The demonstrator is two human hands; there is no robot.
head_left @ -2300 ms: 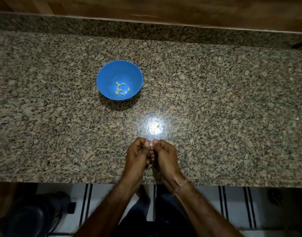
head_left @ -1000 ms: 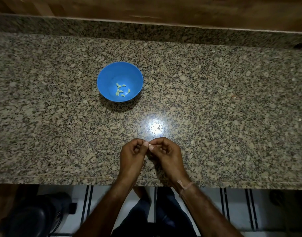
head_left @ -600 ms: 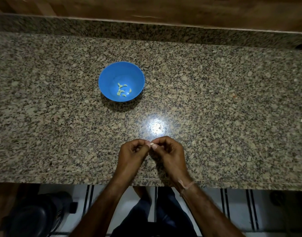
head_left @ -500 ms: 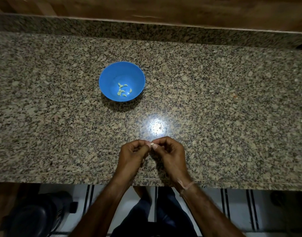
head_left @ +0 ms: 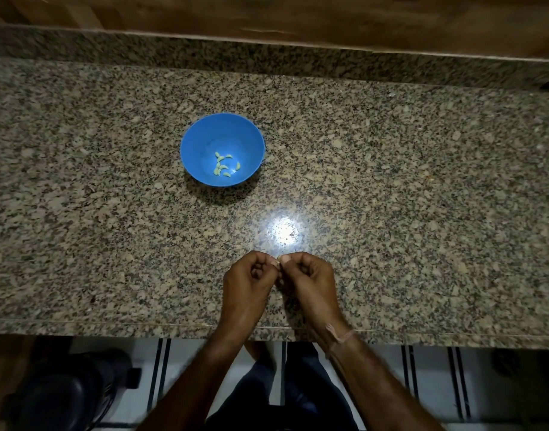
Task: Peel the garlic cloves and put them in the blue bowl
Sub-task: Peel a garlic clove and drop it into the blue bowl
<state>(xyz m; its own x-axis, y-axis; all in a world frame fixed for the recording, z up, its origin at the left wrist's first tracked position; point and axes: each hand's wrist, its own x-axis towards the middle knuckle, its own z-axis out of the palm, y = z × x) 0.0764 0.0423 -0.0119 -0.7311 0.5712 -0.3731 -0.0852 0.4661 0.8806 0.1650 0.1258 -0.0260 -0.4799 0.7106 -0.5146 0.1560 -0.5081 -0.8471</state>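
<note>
Fingers (head_left: pixel 285 259) of left hand (head_left: pixel 246 283) and right hand (head_left: pixel 312 281), curled, pinch one clove (head_left: pixel 278 262) between them near the counter's (head_left: pixel 422 181) front edge, peeling judged under way; next move calls for stripping its skin, then carrying it to the bowl (head_left: pixel 189 132), mid-counter, holding peeled cloves (head_left: pixel 225 168).

You face a speckled granite countertop (head_left: pixel 422 181) that runs left to right across your whole view. Along its far edge rises a low granite upstand (head_left: pixel 267 57), with a brown wooden surface (head_left: pixel 298 14) beyond it. A bright round glare (head_left: pixel 284 231) sits on the polished stone near the middle; the corners are dim. Below the near edge you see a white floor (head_left: pixel 428 384) with paired dark stripes, and a dark, blurred object (head_left: pixel 65 396) at near left.
</note>
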